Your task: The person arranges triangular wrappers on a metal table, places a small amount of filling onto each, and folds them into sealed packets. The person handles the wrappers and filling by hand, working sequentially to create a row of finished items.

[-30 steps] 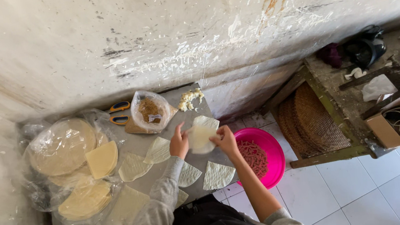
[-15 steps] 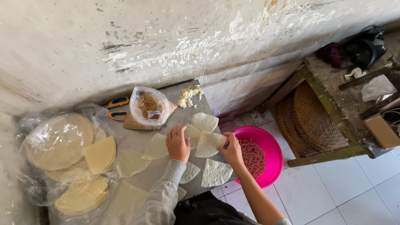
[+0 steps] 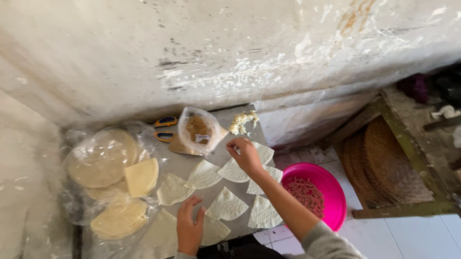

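**Item: quartered pastry sheets laid out on a counter**

Head view. The right hand (image 3: pixel 246 155) reached to the far end of the counter (image 3: pixel 185 155), its grip loosely open, fingertips resting on a wedge of thin pastry sheet (image 3: pixel 233 171) just below a small pile of crumbled white filling (image 3: pixel 242 121). The left hand (image 3: pixel 189 229) lay open and flat on a near wedge (image 3: pixel 213 231). Other wedges lay spread between the hands, some with edges overlapping. A bag of brown filling (image 3: pixel 199 129) sat beside scissors (image 3: pixel 164 128); a pink bowl (image 3: pixel 331 193) stood to the right, below counter level.

Handling note: wedges looked fragile (press lightly, smooth outward, avoid overlaps).

Change from the earlier frames: both hands then held one sheet aloft together; here it was set down and the hands had separated.
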